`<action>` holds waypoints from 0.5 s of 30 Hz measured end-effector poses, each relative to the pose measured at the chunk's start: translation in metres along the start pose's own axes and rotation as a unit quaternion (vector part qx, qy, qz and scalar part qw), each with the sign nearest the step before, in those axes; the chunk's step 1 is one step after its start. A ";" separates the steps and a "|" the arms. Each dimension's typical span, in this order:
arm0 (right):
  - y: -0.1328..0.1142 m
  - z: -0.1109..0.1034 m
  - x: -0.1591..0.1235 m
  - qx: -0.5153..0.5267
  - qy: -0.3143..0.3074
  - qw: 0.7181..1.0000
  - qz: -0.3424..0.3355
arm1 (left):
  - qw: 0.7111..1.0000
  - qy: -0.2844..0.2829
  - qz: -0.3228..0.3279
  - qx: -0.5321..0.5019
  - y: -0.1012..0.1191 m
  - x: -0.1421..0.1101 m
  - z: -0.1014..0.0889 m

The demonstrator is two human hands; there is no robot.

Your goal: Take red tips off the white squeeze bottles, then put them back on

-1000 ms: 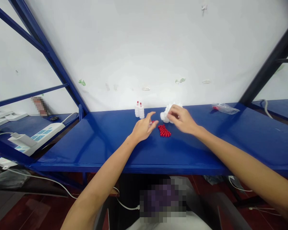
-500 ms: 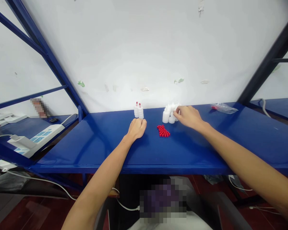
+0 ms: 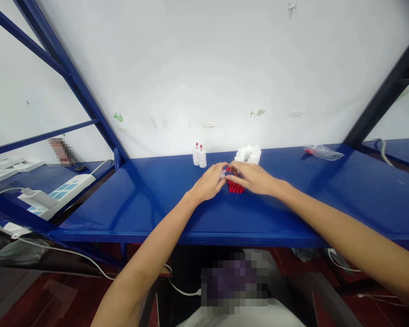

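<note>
Lap: a pixelated patch [image 3: 233, 281] sits below the table edge, with a white cable [image 3: 186, 290] running up to its left side.
Tabletop: the glossy blue table [image 3: 157, 209] spreads forward from there, both forearms reaching in over it.
Loose caps: a tight cluster of red caps [image 3: 236, 188] lies on the table, partly covered by the right hand.
Left hand: the left hand [image 3: 208, 182] has its fingers closed around a white bottle [image 3: 222, 173], mostly hidden, above the left side of the cluster.
Right hand: the right hand [image 3: 252, 177] meets it there, thumb and forefinger on either side of a single red cap [image 3: 228, 169] at the bottle's tip; whether they grip it or only touch it, I cannot tell.
Uncapped group: white bottles [image 3: 254, 156] with pale tips stand together just beyond the right hand.
Capped pair: two red-tipped bottles [image 3: 202, 157] stand upright, side by side, beyond the left hand.
Bag: a clear plastic bag [image 3: 329, 153] with something red inside lies far right.
Backdrop: a scuffed white wall [image 3: 197, 68] rises behind.
</note>
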State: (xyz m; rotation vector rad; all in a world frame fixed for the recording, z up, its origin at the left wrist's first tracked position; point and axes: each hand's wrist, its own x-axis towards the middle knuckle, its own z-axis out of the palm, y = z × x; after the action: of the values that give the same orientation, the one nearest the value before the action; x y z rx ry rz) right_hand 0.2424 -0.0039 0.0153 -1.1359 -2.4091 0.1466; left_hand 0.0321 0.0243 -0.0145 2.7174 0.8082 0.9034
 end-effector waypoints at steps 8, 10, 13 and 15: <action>0.001 0.001 0.002 0.034 -0.030 0.999 -0.029 | 0.992 -0.034 0.044 0.116 -0.001 0.002 0.001; 0.002 -0.007 0.001 0.064 -0.018 0.998 0.004 | 0.991 -0.014 0.039 0.127 -0.005 0.000 -0.004; 0.009 -0.018 -0.002 0.066 -0.040 0.996 0.045 | 0.994 0.028 0.004 0.102 -0.014 -0.003 -0.009; 0.016 -0.022 -0.004 0.034 -0.080 0.994 0.067 | 0.995 0.046 -0.020 0.083 -0.020 -0.005 -0.010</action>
State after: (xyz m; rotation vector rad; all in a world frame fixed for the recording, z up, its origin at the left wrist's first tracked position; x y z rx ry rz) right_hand 0.2661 0.0013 0.0282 -1.2982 -2.4437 0.3739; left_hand 0.0138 0.0380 -0.0153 2.8048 0.9939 1.0003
